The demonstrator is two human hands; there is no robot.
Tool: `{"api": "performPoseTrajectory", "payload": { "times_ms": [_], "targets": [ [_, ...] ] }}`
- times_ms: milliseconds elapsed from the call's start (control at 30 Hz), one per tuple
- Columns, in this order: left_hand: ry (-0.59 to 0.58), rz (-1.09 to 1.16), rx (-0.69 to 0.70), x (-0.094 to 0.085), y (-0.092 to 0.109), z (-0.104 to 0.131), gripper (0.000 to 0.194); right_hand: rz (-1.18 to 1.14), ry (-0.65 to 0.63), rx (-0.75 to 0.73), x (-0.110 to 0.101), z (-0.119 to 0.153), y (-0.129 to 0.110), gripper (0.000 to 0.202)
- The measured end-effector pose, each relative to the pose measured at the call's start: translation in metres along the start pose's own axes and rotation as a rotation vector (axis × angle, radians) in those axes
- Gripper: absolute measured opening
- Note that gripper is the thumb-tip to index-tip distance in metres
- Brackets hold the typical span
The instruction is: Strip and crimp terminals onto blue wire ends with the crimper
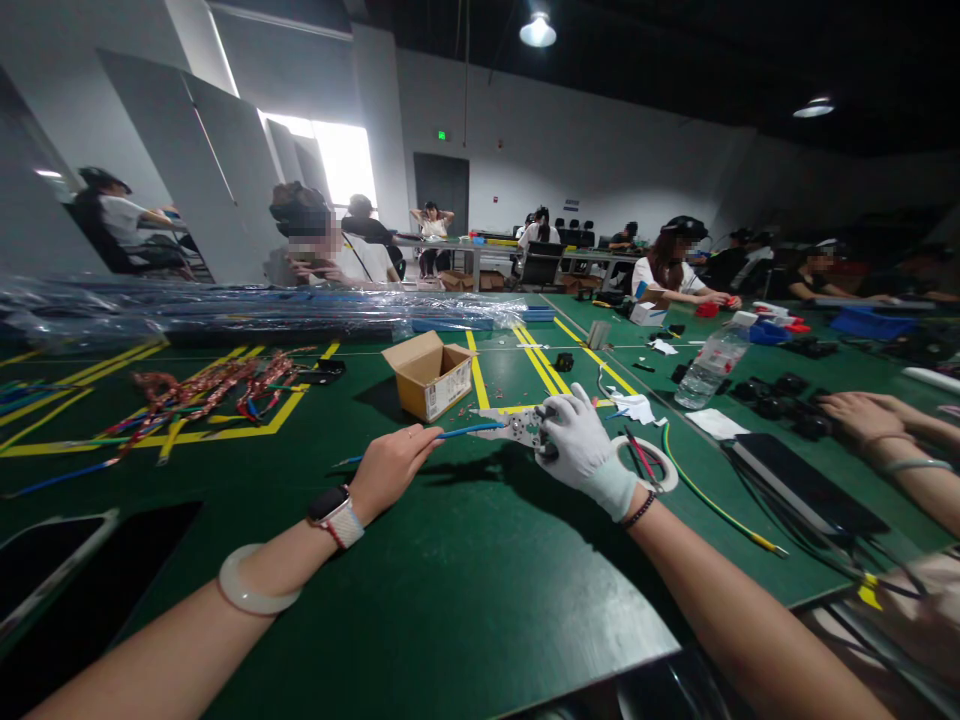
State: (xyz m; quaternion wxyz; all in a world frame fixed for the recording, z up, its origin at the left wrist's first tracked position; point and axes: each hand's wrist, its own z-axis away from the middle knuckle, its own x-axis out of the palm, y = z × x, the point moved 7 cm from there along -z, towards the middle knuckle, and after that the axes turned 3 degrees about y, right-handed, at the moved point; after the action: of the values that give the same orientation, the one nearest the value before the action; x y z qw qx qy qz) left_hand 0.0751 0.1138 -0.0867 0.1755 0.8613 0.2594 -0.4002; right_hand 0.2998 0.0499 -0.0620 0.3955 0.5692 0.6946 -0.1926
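Observation:
My bare left hand (394, 465) is closed around a blue wire (466, 431), whose far tail pokes out on the left below the wrist. The wire's right end reaches the jaws of a metal wire stripper (521, 428). A white glove covers my right hand (577, 440), which grips the stripper's handles. Just behind both hands stands an opened cardboard box (435, 375). Beside the gloved wrist lies a white tape roll (664, 470) with a red-and-black pen-like tool (641, 458) across it. A green-yellow wire (697, 488) curves away to the right.
Tangled copper-ended wires (217, 395) lie at left within yellow tape lines. Plastic-wrapped lengths (262, 310) stretch across the back. A water bottle (716, 360), a black power bank-like slab (810, 485) and a co-worker's hands (870, 420) are at right. Dark flat panels (97, 580) sit front left.

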Motion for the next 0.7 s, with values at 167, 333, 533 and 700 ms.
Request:
{"api": "performPoseTrajectory", "payload": {
  "times_ms": [167, 333, 533, 700],
  "targets": [
    [-0.005, -0.011, 0.009, -0.0003, 0.0009, -0.0007, 0.051, -0.049, -0.002, 0.014, 0.0019, -0.0003, -0.0016, 0.007],
    [-0.023, 0.015, 0.014, 0.0006, 0.001, -0.0004, 0.052, -0.138, -0.029, 0.068, 0.0062, 0.0008, -0.0021, 0.004],
    [-0.063, 0.049, 0.007, 0.0044, -0.0004, -0.0001, 0.048, -0.154, -0.056, 0.065, 0.0084, 0.0024, -0.0015, 0.007],
    [-0.094, 0.045, 0.0, 0.0085, -0.0011, -0.0002, 0.049, -0.103, -0.076, 0.039, 0.0075, 0.0032, -0.0008, 0.011]
  ]
}}
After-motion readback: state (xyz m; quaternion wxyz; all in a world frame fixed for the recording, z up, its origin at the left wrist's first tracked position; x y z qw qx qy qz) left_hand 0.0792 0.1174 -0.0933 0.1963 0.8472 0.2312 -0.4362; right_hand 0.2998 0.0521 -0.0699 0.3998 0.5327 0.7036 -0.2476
